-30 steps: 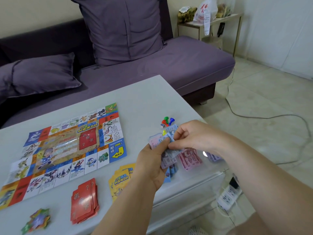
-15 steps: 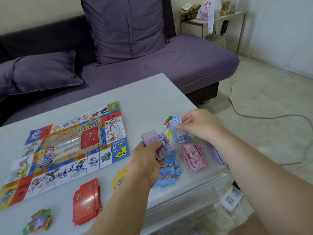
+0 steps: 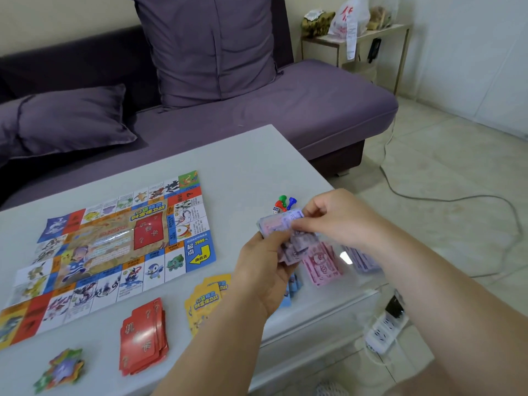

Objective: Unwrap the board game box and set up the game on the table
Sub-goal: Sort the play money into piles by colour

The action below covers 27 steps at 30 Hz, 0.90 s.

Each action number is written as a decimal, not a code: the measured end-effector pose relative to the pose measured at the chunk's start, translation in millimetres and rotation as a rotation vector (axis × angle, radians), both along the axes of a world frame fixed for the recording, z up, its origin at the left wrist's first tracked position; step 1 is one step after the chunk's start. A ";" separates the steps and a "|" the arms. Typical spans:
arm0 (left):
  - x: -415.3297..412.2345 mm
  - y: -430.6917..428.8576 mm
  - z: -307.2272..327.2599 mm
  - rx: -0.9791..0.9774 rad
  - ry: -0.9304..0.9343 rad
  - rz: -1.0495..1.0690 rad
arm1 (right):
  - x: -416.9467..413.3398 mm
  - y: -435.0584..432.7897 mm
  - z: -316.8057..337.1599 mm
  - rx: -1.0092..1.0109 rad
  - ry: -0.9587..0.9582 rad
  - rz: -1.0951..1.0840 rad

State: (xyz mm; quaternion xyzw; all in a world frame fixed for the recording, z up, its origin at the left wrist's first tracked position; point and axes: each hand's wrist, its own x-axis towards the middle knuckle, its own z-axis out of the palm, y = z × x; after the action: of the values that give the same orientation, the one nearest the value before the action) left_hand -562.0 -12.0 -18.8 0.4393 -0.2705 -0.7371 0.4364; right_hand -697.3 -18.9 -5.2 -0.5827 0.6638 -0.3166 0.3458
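Note:
The colourful game board lies flat on the white table. My left hand grips a stack of play money above the table's right side. My right hand pinches the top notes of that stack. Below the hands lie a pink money pile, a purple money pile and blue cards, partly hidden. Red cards, yellow cards and star-shaped tokens sit near the front edge. Coloured pawns and a die stand behind my hands.
A purple sofa with two cushions runs behind the table. A power strip and a cable lie on the tiled floor to the right. A side table with bags stands in the far corner.
My right hand, which had carried a note out to the right, has come back to the stack in my left hand. The stack sits a little higher now.

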 end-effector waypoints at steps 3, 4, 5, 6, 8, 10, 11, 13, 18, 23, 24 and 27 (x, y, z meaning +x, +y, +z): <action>-7.4 8.6 0.4 0.000 0.035 -0.039 | -13.7 9.8 1.5 0.039 -0.024 -0.046; -10.0 11.0 0.5 -0.014 0.029 -0.048 | -17.3 13.0 0.8 0.050 -0.042 -0.049; -12.5 12.7 0.6 -0.025 0.022 -0.049 | -20.7 16.0 -0.9 0.054 -0.065 -0.050; -14.8 14.3 0.4 -0.036 0.010 -0.047 | -23.3 19.2 -2.1 0.056 -0.091 -0.050; -19.4 16.4 -0.7 -0.053 -0.027 -0.046 | -28.0 24.7 -5.2 0.062 -0.120 -0.045; -23.4 18.0 -2.9 -0.051 -0.065 -0.047 | -31.1 29.4 -6.9 0.074 -0.123 -0.041; -25.2 18.6 -3.9 -0.043 -0.074 -0.046 | -32.2 31.3 -7.0 0.076 -0.135 -0.043; -28.5 20.0 -4.0 -0.018 -0.067 -0.042 | -35.5 33.6 -6.6 0.067 -0.153 -0.057; -29.9 18.8 1.1 0.127 0.039 0.027 | -60.8 33.9 -5.2 0.016 -0.119 -0.192; -25.9 17.1 6.7 0.191 0.103 0.072 | -69.9 31.8 -18.8 0.072 -0.032 -0.202; -24.9 17.6 8.1 0.194 0.114 0.067 | -69.4 31.2 -20.8 0.081 0.013 -0.203; -22.1 18.2 8.3 0.197 0.128 0.041 | -69.2 29.2 -21.6 0.015 0.229 -0.274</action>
State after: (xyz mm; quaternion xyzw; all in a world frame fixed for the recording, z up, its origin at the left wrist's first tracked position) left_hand -584.1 6.2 -10.6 0.4376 -0.1592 -0.7776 0.4225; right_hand -766.5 10.3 -26.8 -0.5164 0.7745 -0.2873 0.2257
